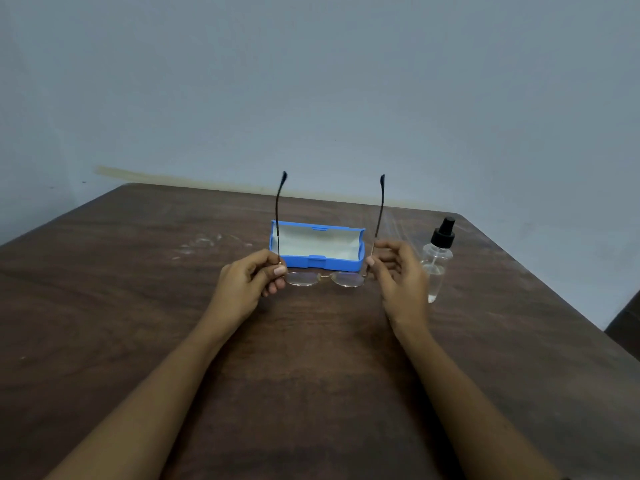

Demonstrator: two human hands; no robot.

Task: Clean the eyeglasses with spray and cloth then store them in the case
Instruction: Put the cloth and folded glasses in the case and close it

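Thin-rimmed eyeglasses (325,278) are held just above the table, lenses toward me, both temple arms unfolded and pointing up and away. My left hand (250,280) pinches the left hinge between thumb and fingers. My right hand (398,275) pinches the right hinge the same way. Right behind the glasses sits the open blue case (317,263) with a pale lining or cloth (311,242) inside. A clear spray bottle (437,261) with a black nozzle stands upright just right of my right hand, partly hidden by it.
The dark wooden table (311,358) runs to a blue-grey wall at the back. Scuffed pale marks (204,244) lie left of the case. A dark object (627,327) shows past the table's right edge.
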